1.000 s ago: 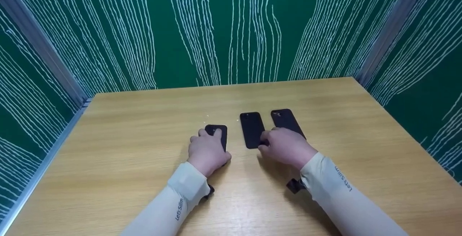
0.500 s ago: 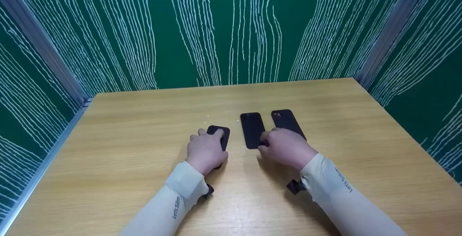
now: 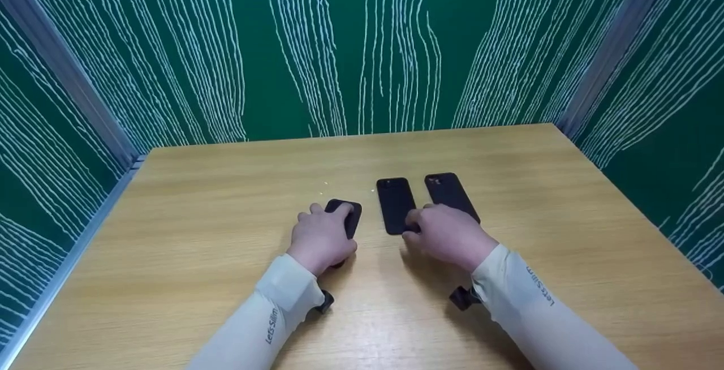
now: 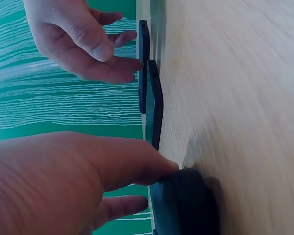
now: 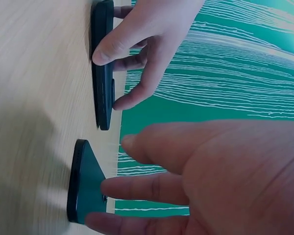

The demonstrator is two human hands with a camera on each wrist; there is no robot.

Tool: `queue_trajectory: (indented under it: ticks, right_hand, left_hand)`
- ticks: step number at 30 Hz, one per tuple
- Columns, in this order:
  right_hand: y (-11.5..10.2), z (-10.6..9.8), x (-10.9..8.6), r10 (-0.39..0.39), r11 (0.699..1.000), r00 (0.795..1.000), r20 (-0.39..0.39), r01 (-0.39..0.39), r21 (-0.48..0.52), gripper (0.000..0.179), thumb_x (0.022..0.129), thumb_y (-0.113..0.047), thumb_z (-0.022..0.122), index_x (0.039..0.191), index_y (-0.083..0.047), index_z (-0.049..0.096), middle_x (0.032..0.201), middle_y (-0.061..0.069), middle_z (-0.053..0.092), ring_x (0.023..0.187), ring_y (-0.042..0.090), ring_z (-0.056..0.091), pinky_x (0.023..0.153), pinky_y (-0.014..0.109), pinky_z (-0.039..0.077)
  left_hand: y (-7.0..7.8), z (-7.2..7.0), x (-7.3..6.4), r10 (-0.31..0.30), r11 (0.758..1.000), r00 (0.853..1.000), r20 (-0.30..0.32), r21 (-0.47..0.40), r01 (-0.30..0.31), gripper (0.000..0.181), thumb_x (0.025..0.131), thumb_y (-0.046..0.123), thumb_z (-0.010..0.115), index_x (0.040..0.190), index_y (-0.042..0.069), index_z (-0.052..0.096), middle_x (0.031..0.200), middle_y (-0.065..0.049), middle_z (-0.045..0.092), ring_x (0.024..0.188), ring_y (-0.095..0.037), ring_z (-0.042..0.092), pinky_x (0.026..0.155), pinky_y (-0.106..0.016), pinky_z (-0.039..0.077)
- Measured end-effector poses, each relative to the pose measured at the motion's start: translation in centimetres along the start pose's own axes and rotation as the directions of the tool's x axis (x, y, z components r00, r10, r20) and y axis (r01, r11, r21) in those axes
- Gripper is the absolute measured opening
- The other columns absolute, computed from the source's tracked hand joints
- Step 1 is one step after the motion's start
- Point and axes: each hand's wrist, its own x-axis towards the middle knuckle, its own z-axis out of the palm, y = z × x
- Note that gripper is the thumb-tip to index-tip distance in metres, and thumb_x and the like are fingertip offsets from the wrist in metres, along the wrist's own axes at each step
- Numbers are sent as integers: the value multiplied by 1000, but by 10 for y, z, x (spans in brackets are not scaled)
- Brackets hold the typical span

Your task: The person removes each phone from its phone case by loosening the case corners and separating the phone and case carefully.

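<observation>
Three black phones with camera bumps at their far ends lie on the wooden table. My left hand (image 3: 321, 238) grips the left phone (image 3: 352, 222), thumb on its near side edge and index finger on its back by the camera bump. Most of that phone is hidden under the hand. My right hand (image 3: 449, 235) reaches over the near end of the middle phone (image 3: 395, 203), its fingers loosely extended and its thumb apart from them in the right wrist view. The right phone (image 3: 451, 192) lies slightly tilted beside the middle one, its near end behind that hand.
The wooden table (image 3: 215, 200) runs back to a green wall (image 3: 283, 47) covered in white wavy lines. Tiny pale specks (image 3: 323, 187) lie on the table beyond the left phone. A grey post (image 3: 605, 47) stands at the back right corner.
My left hand has turned the left phone a little clockwise and shifted its far end slightly right. My right hand and the other two phones have stayed nearly where they were.
</observation>
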Motion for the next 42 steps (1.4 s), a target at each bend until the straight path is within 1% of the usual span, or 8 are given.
queue_trajectory:
  ticks: [7,10,18,23,26,32,36,42]
  right_hand:
    - [-2,7,1,-33,982,999,-7,34,185,25,107,-29,69,123,-13,80,115,7,82,91,19,71,92,45,63]
    - [1,16,4,-46,926,998,33,30,377,28,108,-31,67,126,-11,77,116,7,80,96,18,73,95,43,63]
    - [1,42,10,-92,410,982,163,-111,905,51,114,-31,57,149,4,48,124,20,77,96,24,82,84,39,69]
    - [-8,53,9,-105,203,980,169,-145,968,47,114,-30,56,147,-3,37,103,9,69,88,24,79,81,42,69]
    - [-11,57,9,-101,156,984,145,-128,979,41,114,-22,54,147,-6,38,106,8,69,87,22,78,77,41,69]
    - [-8,60,8,-79,164,989,126,-112,980,49,113,-17,49,160,-7,38,123,15,75,91,22,81,70,34,68]
    - [-4,60,10,-67,153,988,136,-125,980,50,115,-17,44,164,-10,36,121,14,77,94,23,82,70,34,68]
    - [-1,59,11,-62,160,990,124,-113,981,50,116,-18,41,165,-12,34,117,11,79,99,25,82,72,34,66]
  left_hand:
    - [2,-5,-5,15,998,1000,-10,-60,-15,75,92,40,75,163,35,49,143,-27,56,110,-41,57,82,-49,56]
    - [8,-7,-10,30,993,999,-16,-113,-32,76,92,42,75,163,36,48,143,-25,56,111,-39,57,83,-48,55]
    - [22,-8,-22,82,971,996,-47,-220,-90,76,93,49,76,161,31,48,133,-19,61,104,-35,61,85,-47,55]
    - [28,-5,-25,80,963,994,-70,-251,-95,75,91,52,76,156,24,52,130,-17,64,102,-34,62,88,-47,56]
    - [30,-1,-27,85,959,992,-90,-263,-106,75,88,52,78,151,20,54,125,-16,64,98,-32,62,84,-45,56]
    - [28,9,-27,96,933,989,-113,-335,-129,82,91,58,80,154,14,52,130,-18,63,104,-31,64,92,-47,59]
    - [15,14,-24,86,812,993,-80,-572,-116,78,101,47,75,161,13,40,140,-18,65,119,-32,69,110,-51,56]
    - [-5,23,-23,94,516,995,43,-856,-12,64,110,35,64,161,7,37,135,-19,71,113,-29,75,97,-46,64]
